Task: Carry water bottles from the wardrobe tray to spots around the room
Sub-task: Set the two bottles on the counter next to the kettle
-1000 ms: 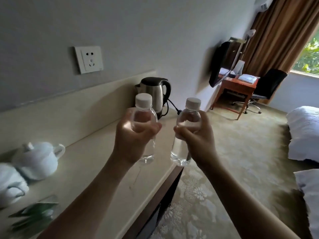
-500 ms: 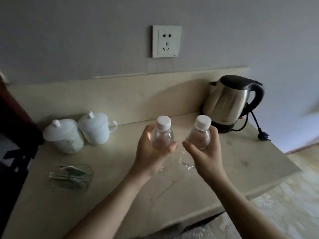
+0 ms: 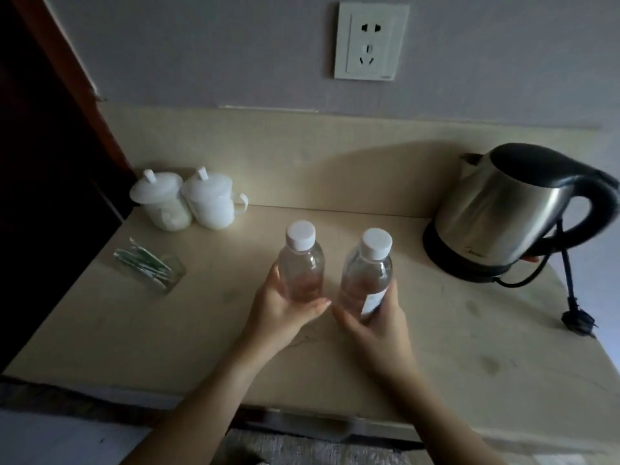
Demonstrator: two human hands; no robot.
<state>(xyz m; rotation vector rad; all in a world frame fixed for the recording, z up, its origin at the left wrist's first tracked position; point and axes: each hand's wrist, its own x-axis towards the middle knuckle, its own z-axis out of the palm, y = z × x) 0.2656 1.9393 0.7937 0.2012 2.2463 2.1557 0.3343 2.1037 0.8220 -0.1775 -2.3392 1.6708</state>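
Observation:
Two clear water bottles with white caps stand upright side by side over the middle of a beige counter [image 3: 141,333]. My left hand [image 3: 280,307] grips the lower body of the left bottle [image 3: 302,263], fingers curled round it. My right hand [image 3: 375,322] grips the right bottle [image 3: 367,273], which carries a small white label. Both bottle bases are hidden by my hands, so I cannot tell whether they touch the counter.
A steel electric kettle [image 3: 513,213] with black handle sits at the right, its cord and plug [image 3: 578,318] lying on the counter. Two white lidded cups [image 3: 188,201] stand at the back left. A clear holder with green packets [image 3: 147,266] lies in front of them. A wall socket [image 3: 369,41] is above.
My view turned from the room towards the wall and down over the counter. Both hands lowered the bottles towards the counter's middle, keeping hold of them.

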